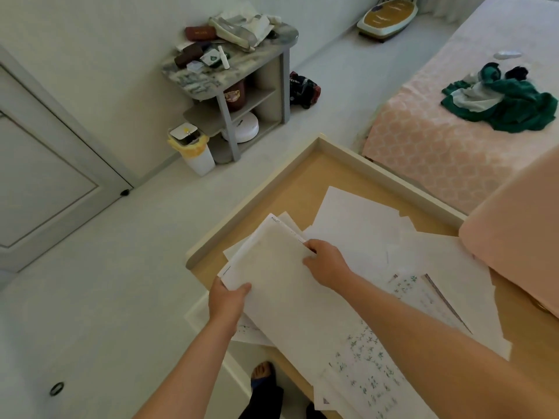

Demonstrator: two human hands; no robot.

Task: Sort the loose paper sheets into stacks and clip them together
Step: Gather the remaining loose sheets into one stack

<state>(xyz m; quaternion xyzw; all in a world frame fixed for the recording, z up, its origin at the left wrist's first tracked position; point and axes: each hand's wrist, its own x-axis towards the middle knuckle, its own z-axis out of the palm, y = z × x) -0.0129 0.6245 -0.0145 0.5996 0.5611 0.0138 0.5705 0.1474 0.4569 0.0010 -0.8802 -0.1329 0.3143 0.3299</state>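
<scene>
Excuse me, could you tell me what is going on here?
A person is gathering paper at a wooden table. The left hand pinches a stack of sheets at its corner, and the right hand grips its side edge. More loose sheets lie spread over the table, some printed.

Bare left hand (227,300) and bare right hand (326,263). Both forearms bare all the way down to the lower frame edge. Low between the arms, one foot (262,370) with bare toes and a blue band (260,383) across it just behind them: strap or hem, cannot tell. Dark trouser leg (267,402) below that. Second dark patch at bottom edge, too blurred to identify.
</scene>
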